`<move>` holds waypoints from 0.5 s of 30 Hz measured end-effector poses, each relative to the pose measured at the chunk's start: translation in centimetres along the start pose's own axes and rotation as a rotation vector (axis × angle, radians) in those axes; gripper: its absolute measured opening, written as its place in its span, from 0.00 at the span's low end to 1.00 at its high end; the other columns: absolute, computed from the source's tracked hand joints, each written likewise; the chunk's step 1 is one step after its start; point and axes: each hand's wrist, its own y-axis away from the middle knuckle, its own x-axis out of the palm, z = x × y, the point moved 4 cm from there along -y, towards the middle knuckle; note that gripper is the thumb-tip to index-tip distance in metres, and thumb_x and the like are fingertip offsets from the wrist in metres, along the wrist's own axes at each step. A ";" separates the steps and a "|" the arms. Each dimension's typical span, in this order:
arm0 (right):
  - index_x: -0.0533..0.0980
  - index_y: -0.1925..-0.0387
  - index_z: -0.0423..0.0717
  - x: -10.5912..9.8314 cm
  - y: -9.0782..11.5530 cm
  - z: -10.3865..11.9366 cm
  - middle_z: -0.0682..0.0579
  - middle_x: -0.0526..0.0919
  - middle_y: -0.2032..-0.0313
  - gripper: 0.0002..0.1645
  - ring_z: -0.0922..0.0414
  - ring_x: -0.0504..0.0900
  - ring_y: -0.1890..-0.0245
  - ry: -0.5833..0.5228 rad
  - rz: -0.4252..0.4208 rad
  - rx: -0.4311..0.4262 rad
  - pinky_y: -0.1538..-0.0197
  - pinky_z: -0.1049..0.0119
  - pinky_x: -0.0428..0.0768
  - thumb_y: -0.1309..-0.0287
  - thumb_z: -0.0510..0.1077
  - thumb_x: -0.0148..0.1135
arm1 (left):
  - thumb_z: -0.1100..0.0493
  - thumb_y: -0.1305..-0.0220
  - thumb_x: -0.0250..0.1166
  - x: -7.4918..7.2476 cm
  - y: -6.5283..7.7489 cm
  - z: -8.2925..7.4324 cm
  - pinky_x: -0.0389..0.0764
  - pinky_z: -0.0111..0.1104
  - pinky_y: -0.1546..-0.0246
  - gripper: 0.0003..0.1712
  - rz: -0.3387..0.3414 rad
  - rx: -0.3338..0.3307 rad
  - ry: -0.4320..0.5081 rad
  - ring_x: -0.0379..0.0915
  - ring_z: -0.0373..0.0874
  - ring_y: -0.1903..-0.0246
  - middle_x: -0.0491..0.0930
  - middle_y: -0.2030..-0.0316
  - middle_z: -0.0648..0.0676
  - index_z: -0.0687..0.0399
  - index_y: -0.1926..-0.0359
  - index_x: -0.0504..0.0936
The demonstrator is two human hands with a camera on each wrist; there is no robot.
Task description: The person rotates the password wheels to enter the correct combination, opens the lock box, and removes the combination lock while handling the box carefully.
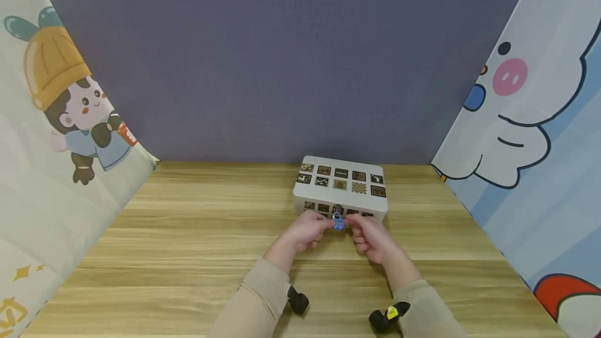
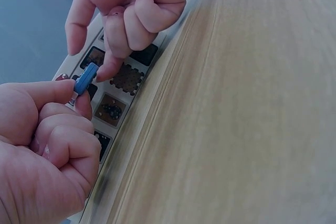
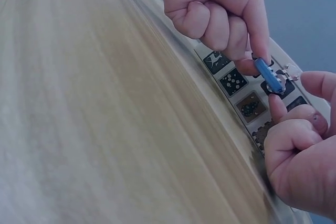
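Observation:
A small blue padlock (image 1: 338,221) is held just in front of a white box (image 1: 340,200) with dark picture squares. My left hand (image 1: 308,229) pinches the padlock (image 2: 85,78) between thumb and forefinger, its other fingers curled. My right hand (image 1: 371,237) is close by on the other side, thumb and forefinger spread apart. In the right wrist view one of its fingertips (image 3: 277,106) is at the padlock's lower end, though touch is hard to tell. A metal clasp (image 3: 290,72) shows on the box's front, beside the padlock.
The box stands on a wood-grain table (image 1: 211,233), close to the grey-blue back wall (image 1: 291,67). Cartoon-printed cloths hang at the left (image 1: 47,171) and right (image 1: 554,171). A black wrist camera (image 1: 298,301) is strapped to each sleeve.

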 end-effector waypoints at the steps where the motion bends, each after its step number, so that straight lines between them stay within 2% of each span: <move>1: 0.79 0.66 0.43 0.0 0.0 0.0 0.62 0.60 0.86 0.15 0.67 0.55 0.88 0.000 0.001 -0.003 0.85 0.75 0.53 0.30 0.50 0.58 | 0.59 0.31 0.65 0.0 0.0 0.0 0.59 0.26 0.89 0.12 0.001 0.000 0.000 0.54 0.35 0.88 0.61 0.87 0.43 0.66 0.59 0.85; 9: 0.78 0.66 0.42 0.0 0.2 0.2 0.61 0.60 0.86 0.12 0.66 0.55 0.88 0.012 -0.004 -0.013 0.85 0.75 0.54 0.32 0.48 0.62 | 0.59 0.31 0.65 0.0 0.1 -0.1 0.60 0.26 0.88 0.10 0.002 -0.008 -0.009 0.54 0.35 0.88 0.61 0.87 0.43 0.63 0.61 0.86; 12: 0.77 0.66 0.41 0.1 0.2 0.2 0.60 0.60 0.86 0.12 0.65 0.55 0.87 0.061 -0.012 -0.027 0.85 0.74 0.55 0.33 0.47 0.63 | 0.58 0.30 0.64 0.0 0.2 -0.1 0.60 0.26 0.89 0.10 0.001 -0.009 -0.015 0.53 0.35 0.89 0.60 0.88 0.43 0.63 0.62 0.86; 15: 0.79 0.60 0.38 0.1 0.1 0.1 0.60 0.60 0.85 0.14 0.65 0.55 0.87 0.126 -0.029 -0.048 0.85 0.74 0.56 0.33 0.47 0.64 | 0.58 0.30 0.64 0.0 0.1 0.0 0.60 0.26 0.89 0.11 0.002 -0.013 -0.022 0.53 0.35 0.89 0.60 0.88 0.43 0.62 0.62 0.86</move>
